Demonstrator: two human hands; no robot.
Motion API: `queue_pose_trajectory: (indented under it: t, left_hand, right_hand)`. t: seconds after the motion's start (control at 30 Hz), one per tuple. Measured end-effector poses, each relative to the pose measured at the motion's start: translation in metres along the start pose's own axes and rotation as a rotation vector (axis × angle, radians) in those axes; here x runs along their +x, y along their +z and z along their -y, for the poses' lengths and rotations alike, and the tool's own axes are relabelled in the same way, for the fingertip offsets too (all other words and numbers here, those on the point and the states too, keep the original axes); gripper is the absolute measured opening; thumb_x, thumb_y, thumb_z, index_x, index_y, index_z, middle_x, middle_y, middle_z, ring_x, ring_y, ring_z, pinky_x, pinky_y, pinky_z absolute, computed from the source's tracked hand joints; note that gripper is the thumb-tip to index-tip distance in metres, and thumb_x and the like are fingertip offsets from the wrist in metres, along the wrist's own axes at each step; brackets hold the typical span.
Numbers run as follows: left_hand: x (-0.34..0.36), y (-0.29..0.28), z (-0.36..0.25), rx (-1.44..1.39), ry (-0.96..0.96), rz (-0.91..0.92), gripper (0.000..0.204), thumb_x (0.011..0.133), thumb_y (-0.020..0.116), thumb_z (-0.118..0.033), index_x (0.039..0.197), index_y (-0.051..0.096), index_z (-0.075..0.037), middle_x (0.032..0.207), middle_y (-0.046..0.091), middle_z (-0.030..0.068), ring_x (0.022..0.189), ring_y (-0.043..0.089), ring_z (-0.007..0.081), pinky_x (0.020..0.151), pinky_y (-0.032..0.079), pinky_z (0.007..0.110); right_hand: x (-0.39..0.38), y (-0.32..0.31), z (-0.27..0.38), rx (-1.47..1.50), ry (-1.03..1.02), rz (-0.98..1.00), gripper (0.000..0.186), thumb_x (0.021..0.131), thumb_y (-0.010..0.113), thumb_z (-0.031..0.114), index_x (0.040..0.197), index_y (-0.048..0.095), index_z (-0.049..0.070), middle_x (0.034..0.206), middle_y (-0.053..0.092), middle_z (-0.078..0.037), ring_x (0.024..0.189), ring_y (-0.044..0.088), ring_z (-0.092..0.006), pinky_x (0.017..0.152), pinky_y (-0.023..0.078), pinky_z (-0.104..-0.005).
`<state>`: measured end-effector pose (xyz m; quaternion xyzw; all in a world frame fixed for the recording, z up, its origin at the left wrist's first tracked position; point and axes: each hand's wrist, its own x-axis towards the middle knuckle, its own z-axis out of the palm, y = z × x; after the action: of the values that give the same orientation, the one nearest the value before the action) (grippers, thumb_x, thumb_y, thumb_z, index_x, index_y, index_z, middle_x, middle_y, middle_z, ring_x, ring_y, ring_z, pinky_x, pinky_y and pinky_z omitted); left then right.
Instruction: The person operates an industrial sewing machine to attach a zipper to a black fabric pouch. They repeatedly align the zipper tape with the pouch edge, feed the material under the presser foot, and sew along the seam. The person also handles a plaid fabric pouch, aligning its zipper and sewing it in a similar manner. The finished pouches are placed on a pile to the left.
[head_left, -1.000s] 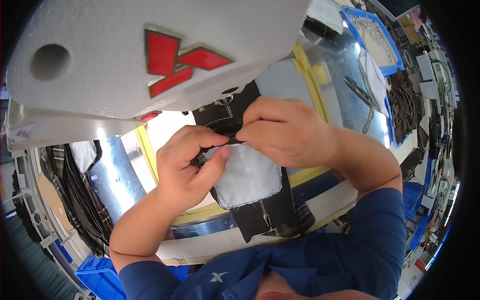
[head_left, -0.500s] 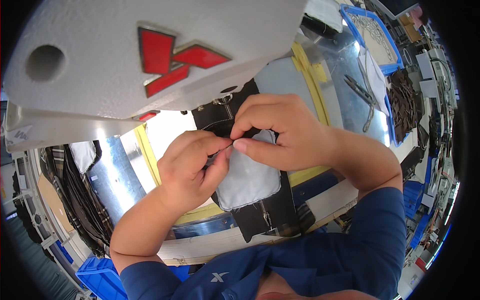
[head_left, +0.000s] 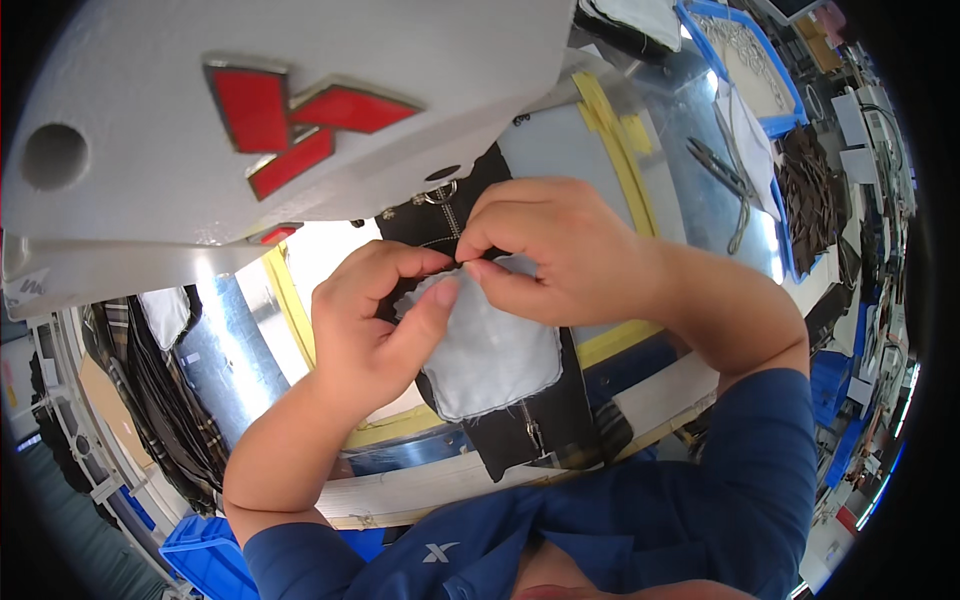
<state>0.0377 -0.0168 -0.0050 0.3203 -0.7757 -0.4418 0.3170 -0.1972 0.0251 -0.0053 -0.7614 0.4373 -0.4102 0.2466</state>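
Note:
A black fabric piece (head_left: 500,440) lies beneath both hands, with a pale grey pocket lining (head_left: 495,365) on top of it. My left hand (head_left: 370,310) has its thumb and forefinger closed at the upper edge of the lining, where the black fabric meets it. Beside it, my right hand (head_left: 565,250) pinches that same edge between thumb and fingertips. The two sets of fingertips almost meet. A zipper pull (head_left: 532,432) shows below the lining, and a metal ring (head_left: 442,192) sits on the black fabric beyond my hands.
A large pale machine head (head_left: 380,60) with a red emblem overhangs the far left. Pliers (head_left: 720,168) lie to the right, near a blue tray (head_left: 785,125) of small metal parts. Dark garment pieces (head_left: 150,390) are stacked on the left; a blue bin (head_left: 205,550) stands below.
The left thumb has drawn slightly down and apart from the left forefinger. Both hands have shifted slightly away from me along the fabric edge. The machine head appears farther left.

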Motion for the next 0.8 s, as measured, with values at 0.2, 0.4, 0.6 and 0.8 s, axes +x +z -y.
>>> queue_pose_trajectory:
  t: [0.2, 0.4, 0.6, 0.8]
  left_hand:
    - [0.0017, 0.0015, -0.0040, 0.004, -0.068, 0.020, 0.009, 0.091, 0.078, -0.001, 0.099, 0.075, 0.000, 0.089, 0.073, 0.0105, 0.078, 0.067, 0.0194, 0.069, 0.052, 0.031]
    - [0.0004, 0.0010, -0.0028, 0.002, -0.062, 0.032, 0.008, 0.092, 0.077, 0.000, 0.100, 0.074, 0.000, 0.091, 0.072, 0.0093, 0.080, 0.066, 0.0176, 0.072, 0.051, 0.030]
    - [0.0019, 0.0014, -0.0026, 0.012, -0.052, 0.026, 0.009, 0.090, 0.077, 0.000, 0.099, 0.075, 0.000, 0.089, 0.072, 0.0105, 0.077, 0.067, 0.0193, 0.069, 0.052, 0.031]
    - [0.0022, 0.0011, -0.0010, 0.036, -0.041, 0.012, 0.007, 0.091, 0.077, -0.001, 0.098, 0.075, 0.000, 0.089, 0.073, 0.0106, 0.077, 0.068, 0.0199, 0.068, 0.053, 0.031]
  right_hand:
    - [-0.0008, 0.0018, -0.0001, -0.025, -0.006, -0.004, 0.009, 0.082, 0.075, 0.008, 0.089, 0.071, 0.005, 0.084, 0.069, -0.010, 0.073, 0.068, -0.0337, 0.068, 0.056, -0.0442]
    - [-0.0001, -0.0067, 0.0056, -0.026, 0.084, 0.053, 0.011, 0.083, 0.075, 0.010, 0.091, 0.073, 0.004, 0.083, 0.069, -0.011, 0.073, 0.068, -0.0343, 0.067, 0.056, -0.0444]
    - [0.0031, -0.0043, 0.0063, 0.025, 0.101, 0.040, 0.007, 0.085, 0.075, 0.008, 0.090, 0.074, 0.003, 0.084, 0.070, -0.011, 0.074, 0.068, -0.0334, 0.066, 0.054, -0.0433]
    - [0.0017, -0.0035, 0.0035, -0.067, 0.069, 0.077, 0.005, 0.090, 0.075, 0.007, 0.093, 0.073, 0.004, 0.088, 0.069, -0.011, 0.081, 0.068, -0.0337, 0.069, 0.054, -0.0429]
